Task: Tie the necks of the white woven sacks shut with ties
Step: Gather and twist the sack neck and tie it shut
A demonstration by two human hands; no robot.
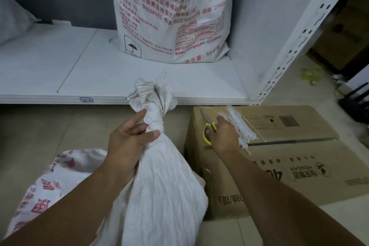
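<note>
A plain white woven sack [165, 181] stands on the floor in front of me, its neck [154, 118] gathered and cinched. My left hand [127, 140] grips that neck just below the bunched top. My right hand [223, 136] rests on the cardboard box, its fingers around the yellow handles of the scissors [208, 126], right beside a bundle of white ties [239, 126]. A second sack with red print [50, 185] lies at the lower left. A third printed sack [171, 12] stands upright on the shelf.
The cardboard box [289, 166] sits on the tiled floor at the right. A white metal shelf [79, 66] runs across in front, with a perforated upright post [299, 34] at its right end. More boxes and dark objects stand at the far right.
</note>
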